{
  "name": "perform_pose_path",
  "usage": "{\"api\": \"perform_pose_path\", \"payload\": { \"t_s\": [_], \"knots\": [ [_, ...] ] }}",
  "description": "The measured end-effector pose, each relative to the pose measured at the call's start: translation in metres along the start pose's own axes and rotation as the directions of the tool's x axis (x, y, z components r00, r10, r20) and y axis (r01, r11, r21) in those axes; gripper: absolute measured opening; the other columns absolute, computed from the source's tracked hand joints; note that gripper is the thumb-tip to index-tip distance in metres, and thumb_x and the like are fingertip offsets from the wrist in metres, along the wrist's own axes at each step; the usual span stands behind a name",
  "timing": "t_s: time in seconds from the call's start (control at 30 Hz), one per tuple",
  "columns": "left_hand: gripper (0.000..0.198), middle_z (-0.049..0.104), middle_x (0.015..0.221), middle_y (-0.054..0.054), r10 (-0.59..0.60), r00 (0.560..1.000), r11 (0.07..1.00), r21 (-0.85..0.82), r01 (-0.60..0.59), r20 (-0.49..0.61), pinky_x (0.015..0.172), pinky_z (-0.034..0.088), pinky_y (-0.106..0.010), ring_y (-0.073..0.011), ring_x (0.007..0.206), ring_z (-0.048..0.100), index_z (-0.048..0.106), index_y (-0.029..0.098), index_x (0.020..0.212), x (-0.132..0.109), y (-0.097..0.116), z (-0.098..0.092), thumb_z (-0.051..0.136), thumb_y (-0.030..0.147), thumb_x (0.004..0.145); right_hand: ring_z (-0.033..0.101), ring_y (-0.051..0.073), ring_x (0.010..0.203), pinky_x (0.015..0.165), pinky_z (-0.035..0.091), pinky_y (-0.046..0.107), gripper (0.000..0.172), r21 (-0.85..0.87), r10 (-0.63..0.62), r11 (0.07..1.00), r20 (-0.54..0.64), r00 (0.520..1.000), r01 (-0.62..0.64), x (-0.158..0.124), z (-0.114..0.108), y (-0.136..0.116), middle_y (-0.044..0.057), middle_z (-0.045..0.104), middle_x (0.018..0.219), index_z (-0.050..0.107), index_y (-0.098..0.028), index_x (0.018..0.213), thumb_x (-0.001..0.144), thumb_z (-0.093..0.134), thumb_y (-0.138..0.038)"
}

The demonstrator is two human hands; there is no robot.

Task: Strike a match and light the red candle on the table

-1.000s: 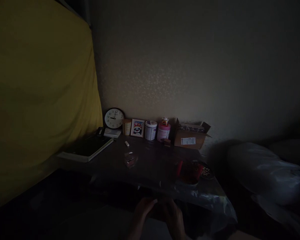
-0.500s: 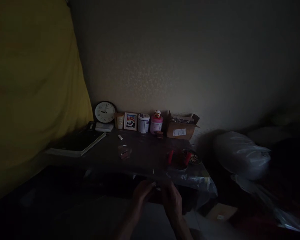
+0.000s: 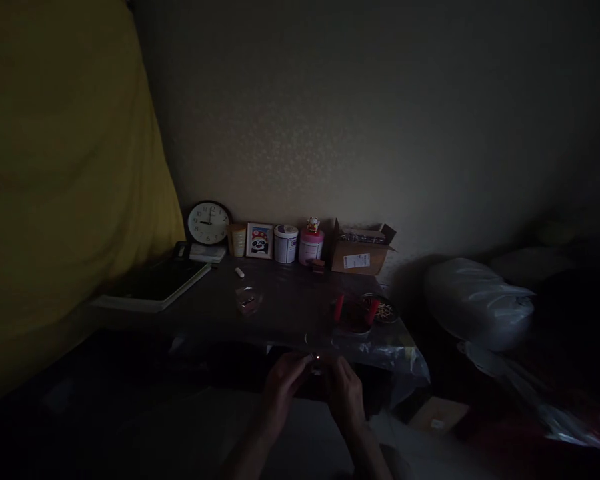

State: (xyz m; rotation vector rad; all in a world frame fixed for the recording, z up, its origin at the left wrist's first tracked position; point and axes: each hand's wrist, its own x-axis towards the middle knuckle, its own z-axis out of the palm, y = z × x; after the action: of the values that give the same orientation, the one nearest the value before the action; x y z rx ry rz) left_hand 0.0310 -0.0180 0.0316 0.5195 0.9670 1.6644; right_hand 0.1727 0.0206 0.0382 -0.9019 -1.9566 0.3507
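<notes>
Along the back of the table (image 3: 290, 293), left to right, stand a clock (image 3: 209, 223), cup (image 3: 237, 241), framed panda picture (image 3: 259, 240), left canister (image 3: 285, 245), right canister (image 3: 311, 250) under a cat figurine (image 3: 313, 225), and cardboard box (image 3: 363, 257); a book (image 3: 155, 283) lies leftmost. Two candles (image 3: 339, 309) stand front right, beside matchsticks (image 3: 384, 311) in a dish (image 3: 397, 313); the left hand (image 3: 283, 380) and right hand (image 3: 346, 390) are by the front edge.
</notes>
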Motion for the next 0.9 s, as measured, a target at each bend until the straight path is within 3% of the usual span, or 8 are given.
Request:
{"api": "perform_pose_path", "payload": {
  "t_s": [0.13,0.23,0.33,0.5,0.7,0.9],
  "knots": [
    [0.026,0.072,0.093,-0.008,0.027,0.999,1.000,-0.010,-0.027,0.019,0.078,0.047,-0.031,-0.0208,0.086,0.064,0.069,0.017,0.083,-0.010,0.006,-0.004,0.072,0.036,0.065,0.062,0.017,0.066,0.058,0.047,0.024,0.028,-0.010,0.180,0.983,-0.130,0.975,-0.183,0.003,0.007,0.033,0.006,0.068,0.075,0.067,-0.019,0.088,0.084,0.045,-0.037],
    [0.025,0.071,0.100,-0.011,0.015,1.000,1.000,0.025,-0.014,-0.010,0.075,0.048,-0.029,-0.0200,0.086,0.064,0.070,0.016,0.083,-0.011,0.007,-0.012,0.071,0.035,0.067,0.062,0.019,0.071,0.063,0.048,0.026,0.028,0.048,0.279,0.960,-0.164,0.946,-0.275,0.008,-0.001,0.033,0.005,0.069,0.082,0.067,-0.019,0.091,0.078,0.054,-0.040],
    [0.029,0.072,0.099,-0.012,0.020,0.998,0.999,0.034,-0.018,-0.057,0.072,0.048,-0.028,-0.0200,0.084,0.064,0.070,0.016,0.083,-0.006,0.008,-0.025,0.072,0.037,0.064,0.062,0.020,0.081,0.070,0.048,0.028,0.029,0.141,0.298,0.951,-0.199,0.934,-0.274,0.013,-0.007,0.025,0.006,0.068,0.089,0.067,-0.017,0.093,0.078,0.056,-0.039],
    [0.035,0.073,0.097,-0.012,0.012,0.990,1.000,-0.021,-0.015,-0.139,0.068,0.049,-0.029,-0.0195,0.076,0.066,0.070,0.016,0.082,0.004,0.013,-0.055,0.078,0.038,0.055,0.062,0.020,0.081,0.067,0.050,0.029,0.029,0.263,0.351,0.924,-0.303,0.886,-0.276,0.019,-0.009,0.024,0.008,0.067,0.091,0.067,-0.016,0.086,0.079,0.056,-0.042],
    [0.031,0.073,0.097,-0.011,0.008,0.980,1.000,-0.009,-0.010,-0.201,0.067,0.050,-0.030,-0.0203,0.076,0.067,0.069,0.017,0.083,0.011,0.013,-0.089,0.075,0.036,0.059,0.062,0.020,0.079,0.069,0.050,0.031,0.027,0.350,0.432,0.883,-0.351,0.831,-0.312,0.025,-0.022,0.018,0.006,0.067,0.086,0.065,-0.017,0.085,0.075,0.061,-0.042],
    [0.025,0.073,0.096,-0.009,-0.021,0.971,0.999,-0.039,0.012,-0.237,0.067,0.050,-0.029,-0.0189,0.075,0.067,0.071,0.018,0.085,0.010,0.006,-0.101,0.068,0.033,0.066,0.061,0.019,0.083,0.075,0.049,0.031,0.026,0.431,0.466,0.854,-0.386,0.796,-0.291,0.027,-0.023,0.019,0.004,0.067,0.088,0.065,-0.018,0.085,0.075,0.061,-0.042]
  ]
}}
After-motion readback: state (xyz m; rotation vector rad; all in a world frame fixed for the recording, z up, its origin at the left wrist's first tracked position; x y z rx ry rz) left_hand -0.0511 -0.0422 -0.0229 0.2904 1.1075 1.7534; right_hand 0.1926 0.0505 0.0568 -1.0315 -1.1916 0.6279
